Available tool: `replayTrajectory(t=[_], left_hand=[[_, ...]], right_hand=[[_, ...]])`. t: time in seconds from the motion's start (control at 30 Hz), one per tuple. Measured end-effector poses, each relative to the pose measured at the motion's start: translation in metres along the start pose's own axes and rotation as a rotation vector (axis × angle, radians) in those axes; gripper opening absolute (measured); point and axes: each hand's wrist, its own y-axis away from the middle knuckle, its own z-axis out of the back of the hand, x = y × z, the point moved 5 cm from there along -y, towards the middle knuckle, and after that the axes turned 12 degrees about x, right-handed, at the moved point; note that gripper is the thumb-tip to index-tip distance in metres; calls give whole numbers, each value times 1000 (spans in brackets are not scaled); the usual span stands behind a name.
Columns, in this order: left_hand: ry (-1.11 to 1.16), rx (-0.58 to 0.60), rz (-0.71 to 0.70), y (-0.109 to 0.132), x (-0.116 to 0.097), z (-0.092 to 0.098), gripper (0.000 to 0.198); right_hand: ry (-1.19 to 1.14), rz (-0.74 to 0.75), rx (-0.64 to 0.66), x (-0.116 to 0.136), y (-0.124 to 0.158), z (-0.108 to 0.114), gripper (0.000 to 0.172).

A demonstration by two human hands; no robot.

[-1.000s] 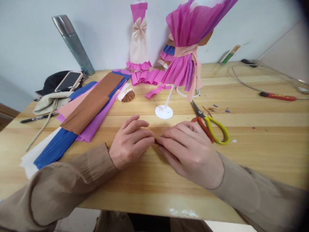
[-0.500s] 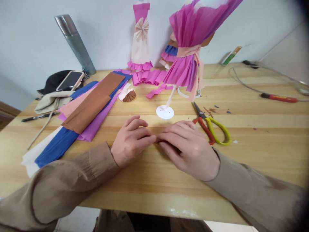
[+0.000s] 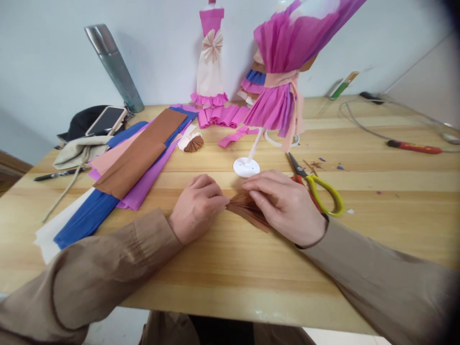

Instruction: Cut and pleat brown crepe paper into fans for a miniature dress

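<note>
Pleated brown crepe paper [image 3: 247,211] fans out between my hands, just above or on the table. Its gathered narrow end is pinched by my left hand [image 3: 199,208], thumb and fingers closed on it. My right hand [image 3: 289,203] curls over the wider side, thumb and fingers against the pleats, hiding part of the paper. Close beyond my right hand lie scissors [image 3: 328,194] with one yellow and one red handle. A white round stand base [image 3: 246,167] is just past my fingers, carrying a dress form in a magenta paper dress [image 3: 276,96] with a peach sash.
Stacked crepe paper strips [image 3: 138,155] lie at left beside a pen [image 3: 61,174], a pouch [image 3: 81,151] and a phone [image 3: 107,120]. A flask [image 3: 117,72] and a pink-and-white paper dress [image 3: 211,67] stand by the wall. A red-handled tool [image 3: 415,146] lies at right.
My right hand has shifted right and up, away from my left fingertips. The brown pleats, mostly hidden before, now spread open between the hands.
</note>
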Motion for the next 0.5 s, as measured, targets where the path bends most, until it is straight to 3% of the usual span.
replayTrajectory(t=[0.3, 0.5], left_hand=[[9, 56, 35, 0, 2, 0, 21], [0, 65, 34, 0, 1, 1, 20]], right_hand=[[66, 118, 168, -5, -1, -8, 21], [42, 92, 143, -9, -2, -3, 20]])
